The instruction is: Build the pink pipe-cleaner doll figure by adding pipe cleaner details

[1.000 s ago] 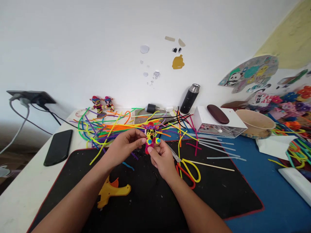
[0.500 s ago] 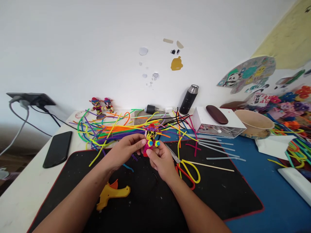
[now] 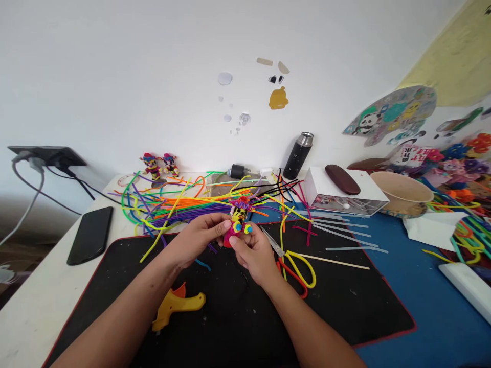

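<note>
Between both hands, above the black mat (image 3: 230,322), is a small pipe-cleaner doll (image 3: 240,214) with a red and purple top, a yellow and black face and a pink body. My left hand (image 3: 209,232) pinches its left side with thumb and fingers. On the lower right of the body, my right hand (image 3: 255,253) grips with its thumb in front. Fingers cover part of the doll's lower body. Scissors (image 3: 291,263) with red and yellow handles lie just right of my right hand. A yellow hot glue gun (image 3: 178,305) rests under my left forearm.
Many coloured pipe cleaners (image 3: 180,204) spread behind the hands. Two similar dolls (image 3: 151,166) stand by the wall. Farther right are a black flask (image 3: 299,156), a white box (image 3: 345,197), a bowl (image 3: 402,191) and glue sticks (image 3: 345,232). A phone (image 3: 91,235) lies left.
The doll has tilted slightly in the fingers, its head now turned a little to the right. Both hands keep nearly the same place and grip. The camera view has shifted very slightly.
</note>
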The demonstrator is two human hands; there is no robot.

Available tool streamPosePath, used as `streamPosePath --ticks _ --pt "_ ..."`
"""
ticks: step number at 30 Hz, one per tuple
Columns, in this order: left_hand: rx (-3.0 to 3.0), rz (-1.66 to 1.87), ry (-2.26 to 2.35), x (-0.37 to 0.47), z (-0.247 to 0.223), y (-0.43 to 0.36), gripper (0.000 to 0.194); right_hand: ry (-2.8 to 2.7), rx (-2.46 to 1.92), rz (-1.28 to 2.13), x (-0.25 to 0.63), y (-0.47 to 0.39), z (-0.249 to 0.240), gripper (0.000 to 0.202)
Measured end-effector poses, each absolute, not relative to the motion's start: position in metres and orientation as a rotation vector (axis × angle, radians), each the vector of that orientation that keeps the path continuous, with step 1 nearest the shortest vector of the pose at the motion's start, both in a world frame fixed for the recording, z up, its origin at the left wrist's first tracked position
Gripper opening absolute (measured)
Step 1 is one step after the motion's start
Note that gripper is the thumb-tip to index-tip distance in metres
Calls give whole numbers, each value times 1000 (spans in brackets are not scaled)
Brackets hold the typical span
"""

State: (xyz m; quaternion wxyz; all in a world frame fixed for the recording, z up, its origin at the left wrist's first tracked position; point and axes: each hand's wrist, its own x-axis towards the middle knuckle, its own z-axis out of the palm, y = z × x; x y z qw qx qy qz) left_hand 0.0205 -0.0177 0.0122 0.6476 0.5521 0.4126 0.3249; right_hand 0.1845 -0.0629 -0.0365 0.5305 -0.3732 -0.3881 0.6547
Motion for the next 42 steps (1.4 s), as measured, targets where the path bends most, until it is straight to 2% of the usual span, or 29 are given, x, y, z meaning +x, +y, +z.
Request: streamPosePath --ticks 15,27,42 --pt "1124 813 840 10 10 -11 56 -954 -797 1616 186 -63 -32 45" --pt "873 876 800 8 1 -7 40 -986 -770 1697 187 -64 -34 47" --pt "874 976 874 13 8 -11 45 -959 -707 1692 189 -63 -45 38"
